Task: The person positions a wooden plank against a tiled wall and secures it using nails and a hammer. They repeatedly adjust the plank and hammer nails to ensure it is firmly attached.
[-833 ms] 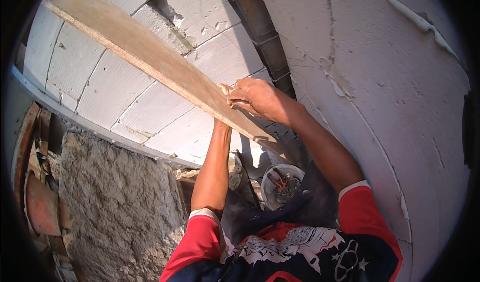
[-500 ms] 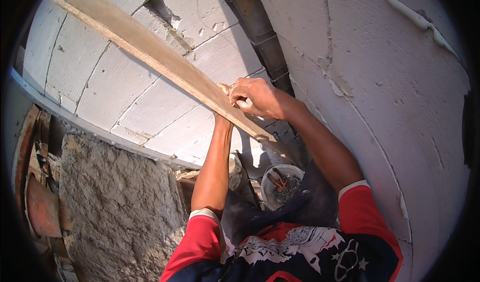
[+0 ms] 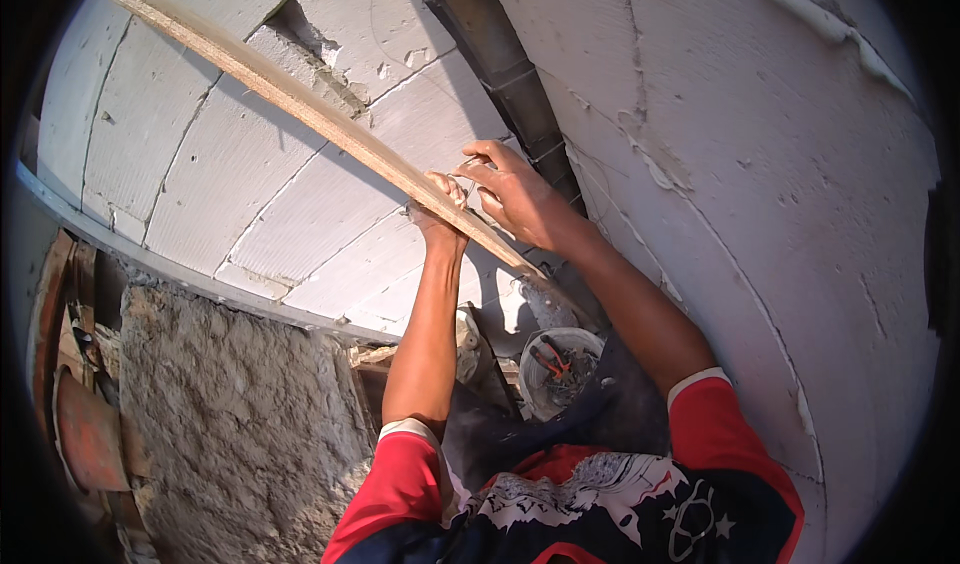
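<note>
A long wooden board point(image 3: 300, 101) slants from the upper left down toward my legs, narrow edge turned up to me. My left hand point(image 3: 436, 222) is wrapped round it near its lower part, the palm side under the near edge and the fingertips showing beyond the far edge. Close to those fingertips is my right hand point(image 3: 512, 192), its fingers bent together. Something thin and small seems to be between them, too fine to make out. Behind both hands lies a surface of pale blocks point(image 3: 300, 209) with dark joints.
A white bucket point(image 3: 562, 372) with orange-handled pliers point(image 3: 552, 356) stands by my legs. A pale wall point(image 3: 740, 184) rises on the right, beside a dark gap with metal bars point(image 3: 500, 64). Rough grey masonry point(image 3: 240, 404) and a reddish curved piece point(image 3: 90, 429) are at lower left.
The board has turned so its broad face shows less and its edge more. My right hand has shifted slightly up, its fingers less tightly curled. The view has moved a little.
</note>
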